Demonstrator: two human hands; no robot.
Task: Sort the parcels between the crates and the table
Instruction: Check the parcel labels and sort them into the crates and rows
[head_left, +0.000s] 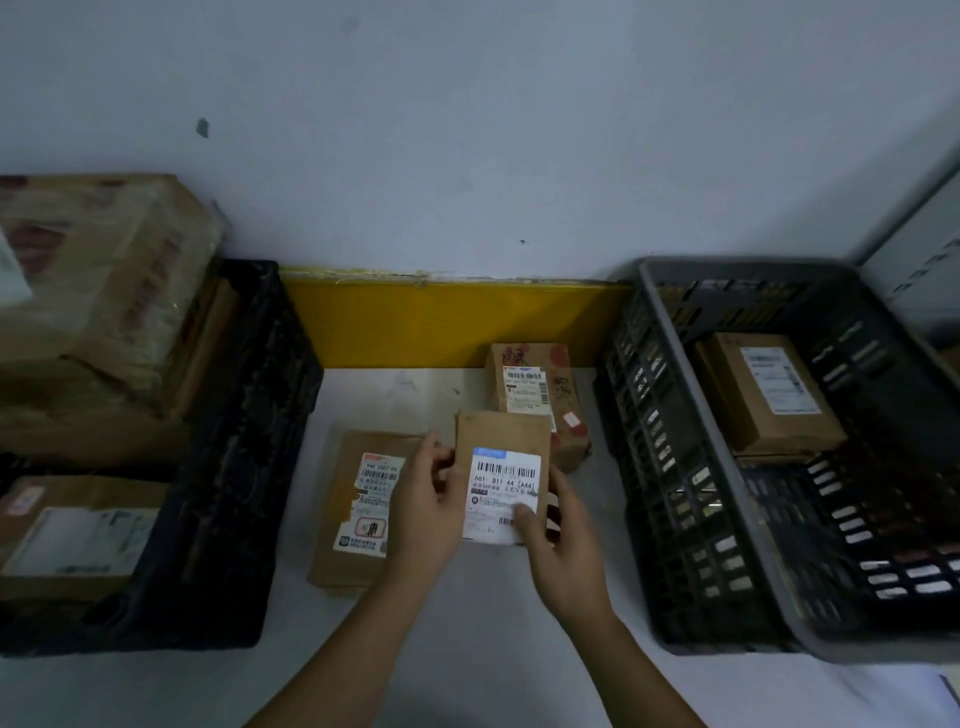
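Held parcel: a small flat brown cardboard parcel with a white barcode label (503, 467) is held up above the white table (415, 649), between the two crates, label facing the camera.
Left hand: the left hand (428, 499) grips the parcel's left edge, its fingers curled behind the parcel and the thumb at the front, beside the label.
Right hand: the right hand (558, 540) pinches the parcel's lower right corner, the thumb pressed on the bottom of the label and the fingers wrapped round the right side.
Parcels on the table: a flat brown parcel with a torn white and orange label (353, 509) lies on the table just left of the held one, partly behind the left hand; a brown box with red stamps and a white label (530, 389) lies further back, against the yellow strip (441, 322) at the foot of the wall.
Left crate: a black plastic crate (249, 441) holds a big tape-wrapped cardboard box (104, 280) and a lower brown box with a pale label (78, 535).
Right crate: a grey slatted plastic crate (691, 467) holds one brown box with a white label (769, 389) at its far end.
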